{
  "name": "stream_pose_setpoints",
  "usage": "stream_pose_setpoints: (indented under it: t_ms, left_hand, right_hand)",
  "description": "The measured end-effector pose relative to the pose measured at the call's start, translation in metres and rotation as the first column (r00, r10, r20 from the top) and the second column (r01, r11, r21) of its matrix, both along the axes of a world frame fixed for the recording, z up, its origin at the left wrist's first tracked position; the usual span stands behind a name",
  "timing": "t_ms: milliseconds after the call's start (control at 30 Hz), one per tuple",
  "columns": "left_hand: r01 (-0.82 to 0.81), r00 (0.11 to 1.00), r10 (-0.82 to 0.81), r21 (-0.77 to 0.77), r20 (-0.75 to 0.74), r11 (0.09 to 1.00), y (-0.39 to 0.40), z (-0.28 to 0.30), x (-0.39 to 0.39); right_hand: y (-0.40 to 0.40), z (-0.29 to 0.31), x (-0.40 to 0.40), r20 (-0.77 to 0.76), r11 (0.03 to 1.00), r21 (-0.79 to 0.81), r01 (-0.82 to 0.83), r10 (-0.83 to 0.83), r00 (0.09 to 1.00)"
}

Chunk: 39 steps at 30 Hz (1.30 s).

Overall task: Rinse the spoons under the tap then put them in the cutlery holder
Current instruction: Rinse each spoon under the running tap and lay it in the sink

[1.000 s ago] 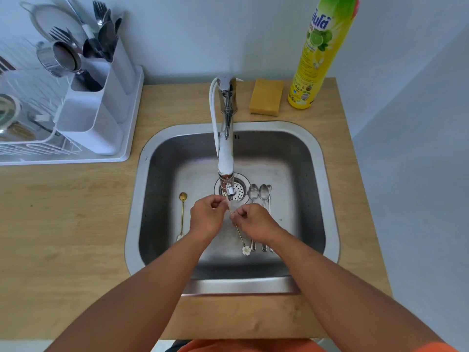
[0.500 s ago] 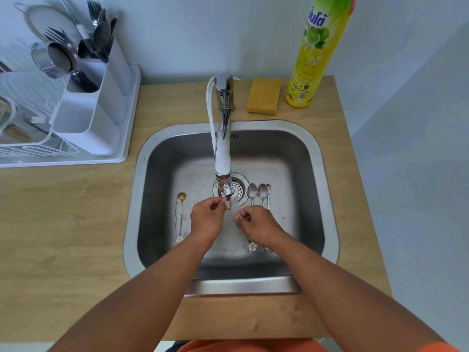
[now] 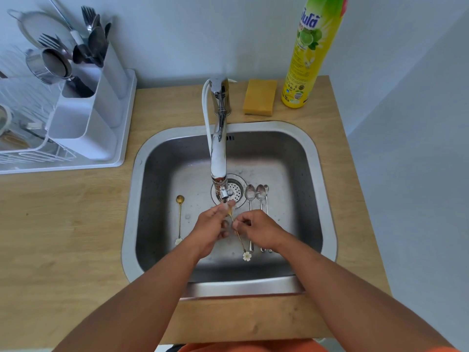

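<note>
A pale wooden counter (image 3: 63,224) runs across the frame against a light wall, with a steel sink (image 3: 132,224) set into its middle. The tap (image 3: 219,148) reaches from the back edge out over the drain (image 3: 236,190). Just below the spout, near the centre of the frame, both hands meet over the basin. The right hand (image 3: 258,231) pinches the thin stem of a gold spoon (image 3: 238,237) between closed fingertips; its flower-shaped end hangs lower, toward the bottom of the basin. The left hand (image 3: 210,229) is curled around the bowl end of the same spoon, fingers touching it right under the spout, so the bowl itself is hidden.

On the sink floor, left of the hands, a second gold spoon (image 3: 179,217) lies lengthwise with its bowl toward the top of the frame. Right of the drain, three silver spoons (image 3: 258,199) lie side by side, their handles partly behind the right hand.

In the upper left, a white cutlery holder (image 3: 86,118) stands on a white drying rack (image 3: 121,148), with forks and dark spoons sticking up from its rear compartments. Behind the sink, to the right of the tap, lies a yellow sponge (image 3: 259,100), and just beside it stands a tall yellow bottle (image 3: 307,59).
</note>
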<state>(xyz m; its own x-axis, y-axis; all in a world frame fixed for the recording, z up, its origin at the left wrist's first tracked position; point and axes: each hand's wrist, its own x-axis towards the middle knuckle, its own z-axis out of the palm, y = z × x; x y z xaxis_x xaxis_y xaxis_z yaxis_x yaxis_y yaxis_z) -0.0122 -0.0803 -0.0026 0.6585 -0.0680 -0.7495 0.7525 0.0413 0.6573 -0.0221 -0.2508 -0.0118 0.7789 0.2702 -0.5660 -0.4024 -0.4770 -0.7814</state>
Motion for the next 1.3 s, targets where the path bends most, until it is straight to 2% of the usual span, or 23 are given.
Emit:
stream_pose_setpoints:
  t_ms: [267, 367, 467, 567, 667, 833, 1000, 1167, 1300]
  left_hand:
    - [-0.066, 0.993, 0.055, -0.111, -0.1, 0.992, -0.007, 0.003, -0.004]
    - [-0.012, 0.992, -0.015, -0.214, -0.126, 0.977, -0.002, 0.006, -0.004]
    - [0.042, 0.992, -0.068, -0.235, -0.107, 0.971, 0.006, 0.008, -0.004]
    - [0.049, 0.994, -0.065, -0.175, -0.087, 0.983, 0.009, 0.012, -0.002]
    - [-0.026, 0.994, 0.017, -0.085, -0.11, 0.996, 0.007, 0.011, -0.002]
    - [-0.133, 0.986, 0.124, -0.075, -0.114, 0.988, 0.004, 0.007, 0.001]
    - [-0.051, 0.996, 0.046, -0.071, -0.073, 0.996, 0.007, 0.009, 0.0]
    - [-0.005, 0.999, 0.011, 0.135, -0.042, 0.991, 0.001, 0.018, 0.001]
    - [-0.09, 0.991, 0.109, 0.218, -0.077, 0.972, -0.01, 0.021, 0.008]
  right_hand:
    - [-0.007, 0.014, 0.0, 0.021, 0.996, 0.086, -0.037, 0.036, 0.999]
    - [-0.01, 0.018, 0.001, 0.007, 0.99, 0.123, -0.071, 0.07, 0.997]
    - [-0.014, 0.02, 0.001, 0.001, 0.985, 0.156, -0.074, 0.075, 0.997]
    - [-0.015, 0.02, 0.001, -0.002, 0.986, 0.141, -0.091, 0.092, 0.996]
    - [-0.01, 0.018, -0.001, -0.009, 0.987, 0.135, -0.083, 0.085, 0.996]
    - [-0.004, 0.018, 0.0, 0.018, 0.992, 0.104, -0.076, 0.074, 0.997]
    - [-0.004, 0.017, 0.003, 0.027, 0.996, 0.092, -0.008, 0.005, 1.0]
    - [-0.006, 0.016, 0.001, 0.009, 0.997, 0.063, -0.032, 0.032, 0.999]
    - [-0.004, 0.015, 0.0, 0.021, 0.997, 0.074, -0.028, 0.027, 0.999]
